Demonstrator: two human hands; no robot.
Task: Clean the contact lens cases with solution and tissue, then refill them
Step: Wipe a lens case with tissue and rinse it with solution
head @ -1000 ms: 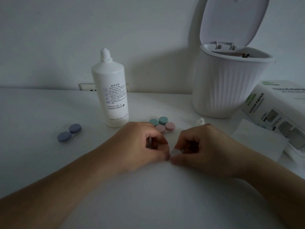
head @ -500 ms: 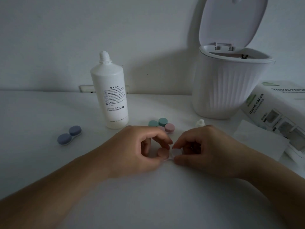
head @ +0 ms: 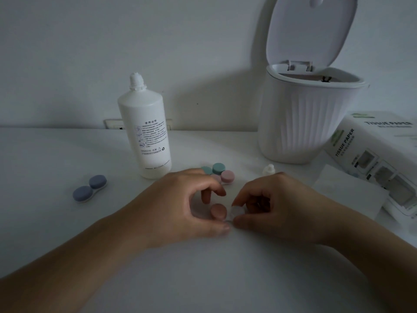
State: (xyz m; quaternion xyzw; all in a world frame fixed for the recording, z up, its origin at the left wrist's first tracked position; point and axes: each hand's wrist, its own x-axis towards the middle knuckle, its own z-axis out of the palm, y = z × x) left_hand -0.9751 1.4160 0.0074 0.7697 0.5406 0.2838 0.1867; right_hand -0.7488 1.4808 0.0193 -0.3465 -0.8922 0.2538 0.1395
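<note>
Near the front of the white tabletop (head: 56, 154), a person's left hand (head: 180, 206) curls round the pink-capped end of a contact lens case (head: 218, 211), its grip steadying the case, apparently while the right hand (head: 277, 204) pinches the case's pale, uncapped well (head: 235, 212) between thumb and fingers, likely to hold it for cleaning. Just right lies a flat tissue (head: 347, 193), within reach for wiping. Beyond the hands sit a green-and-pink pair of cases (head: 220, 172) and the bottle's small white cap (head: 269, 170); a blue case (head: 89, 188) lies well apart at left. Farther back stand the uncapped solution bottle (head: 145, 132), an open-lidded white bin (head: 309, 118) and a tissue paper pack (head: 379, 154) at far right. Nothing blocks the hands.
</note>
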